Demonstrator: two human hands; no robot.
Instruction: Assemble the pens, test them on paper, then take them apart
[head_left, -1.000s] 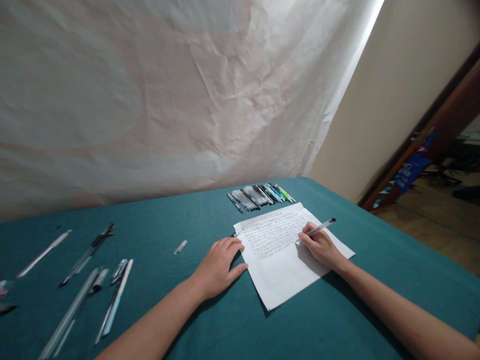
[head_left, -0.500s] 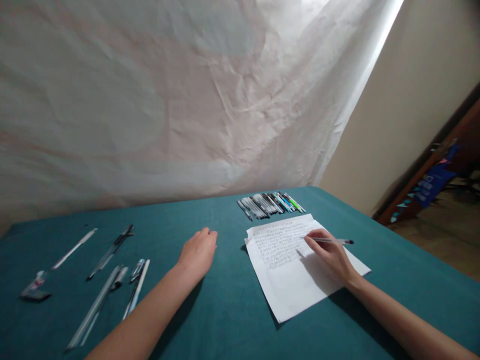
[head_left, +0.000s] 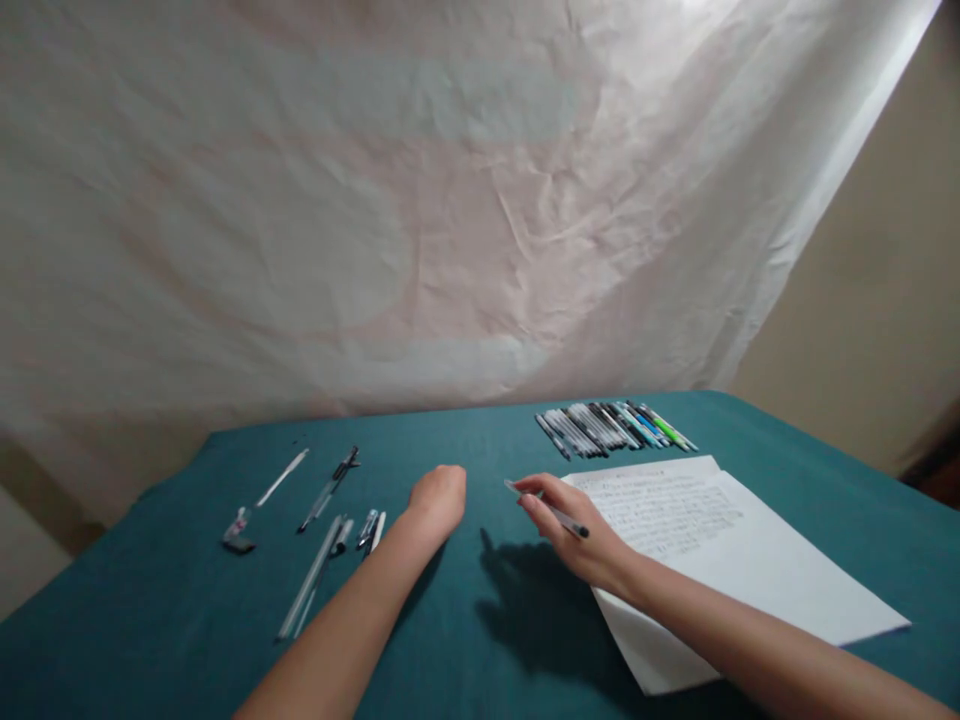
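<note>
My right hand holds a clear pen between thumb and fingers, raised over the left edge of the paper sheets. Its dark end points down and to the right, and its light tip sticks out beyond the fingertips. Lines of handwriting cover the upper part of the top sheet. My left hand is closed, back of the hand toward me, at the middle of the table. Whatever lies inside its fingers is hidden. Left of it are a small clear piece and a white-and-dark pen part.
A row of several pens lies at the back right of the green tablecloth. On the left are a clear tube, a dark-topped pen, a white stick and a small clear-and-black item. A pale sheet hangs behind.
My right hand has lifted the pen off the writing and moved left, past the paper's edge. My left hand has curled more tightly. The view has turned left, and the paper sits rotated.
</note>
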